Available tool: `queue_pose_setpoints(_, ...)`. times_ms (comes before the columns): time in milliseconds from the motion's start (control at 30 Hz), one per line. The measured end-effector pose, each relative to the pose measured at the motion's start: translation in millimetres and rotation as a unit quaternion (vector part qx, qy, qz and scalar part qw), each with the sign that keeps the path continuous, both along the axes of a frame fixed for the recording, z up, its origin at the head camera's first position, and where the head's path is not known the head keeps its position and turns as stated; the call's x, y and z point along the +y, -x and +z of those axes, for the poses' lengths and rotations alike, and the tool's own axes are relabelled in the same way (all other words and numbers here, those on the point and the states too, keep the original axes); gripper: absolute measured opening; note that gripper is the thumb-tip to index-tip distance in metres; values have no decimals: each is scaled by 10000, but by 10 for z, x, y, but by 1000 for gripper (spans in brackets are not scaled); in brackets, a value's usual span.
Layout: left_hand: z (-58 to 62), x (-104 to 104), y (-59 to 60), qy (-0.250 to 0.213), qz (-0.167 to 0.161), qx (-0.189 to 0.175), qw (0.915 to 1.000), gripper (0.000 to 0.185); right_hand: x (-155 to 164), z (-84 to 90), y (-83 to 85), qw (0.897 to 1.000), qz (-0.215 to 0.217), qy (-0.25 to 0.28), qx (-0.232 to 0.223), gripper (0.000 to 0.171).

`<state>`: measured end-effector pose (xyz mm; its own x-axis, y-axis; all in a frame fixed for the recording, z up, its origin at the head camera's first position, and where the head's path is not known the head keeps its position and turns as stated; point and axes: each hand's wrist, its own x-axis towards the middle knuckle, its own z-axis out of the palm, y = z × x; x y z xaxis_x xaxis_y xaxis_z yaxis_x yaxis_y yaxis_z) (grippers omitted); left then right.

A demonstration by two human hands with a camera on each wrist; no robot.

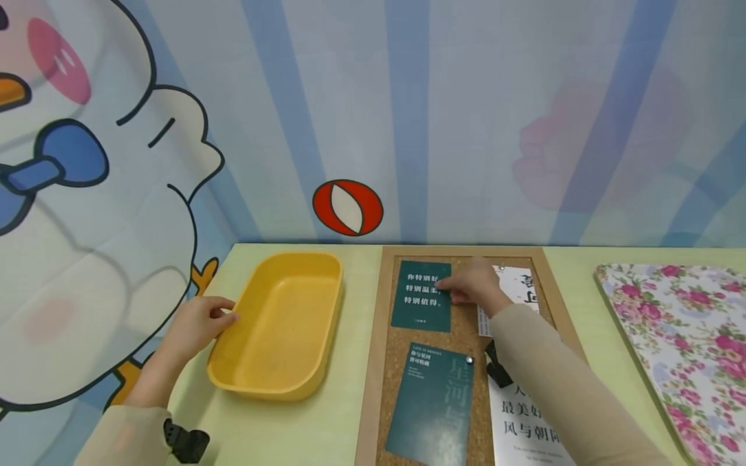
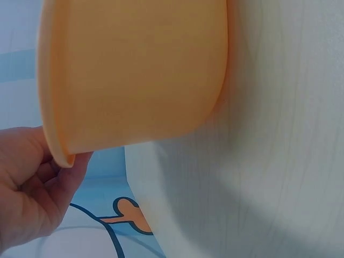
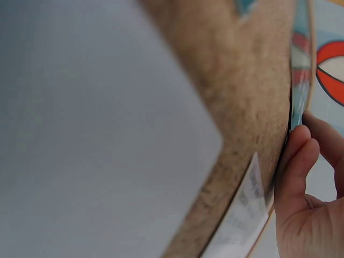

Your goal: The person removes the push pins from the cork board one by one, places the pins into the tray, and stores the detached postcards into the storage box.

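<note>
- The yellow tray [image 1: 280, 323] — shallow, rounded corners, upright on the pale green table — sits left of the cork board.
- The upper green card [image 1: 421, 296] lies flat on the cork, its right edge apparently pinched.

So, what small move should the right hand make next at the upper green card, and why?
Probably lift the card's right edge off the cork board. The right hand already pinches the upper green card there, no pin shows on it, and the left hand holds the yellow tray ready beside.
</note>
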<state>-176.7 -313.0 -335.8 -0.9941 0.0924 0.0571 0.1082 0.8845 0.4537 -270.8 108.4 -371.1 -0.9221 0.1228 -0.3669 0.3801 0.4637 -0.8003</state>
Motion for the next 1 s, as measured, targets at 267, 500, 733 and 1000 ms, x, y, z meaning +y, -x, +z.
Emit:
queue_pose_setpoints(267, -7, -21, -5, 51, -37, 49, 10000, 26, -125, 74, -71, 9916, 122, -1278, 126, 35)
queue_pose_setpoints(500, -21, -16, 9, 16, -25, 15, 10000, 25, -90, 83, -32, 9875, 361, -1537, -1, 36)
queue_pose_setpoints(733, -28, -5, 0, -37, -34, 10, 10000, 24, -81, 80, -35, 9853, 485, -1637, 37, 33)
queue_pose_setpoints(1000, -26, -3, -11, -100, -21, 99, 9999, 24, -74, 87, -31, 9871, 531, -1504, 133, 32)
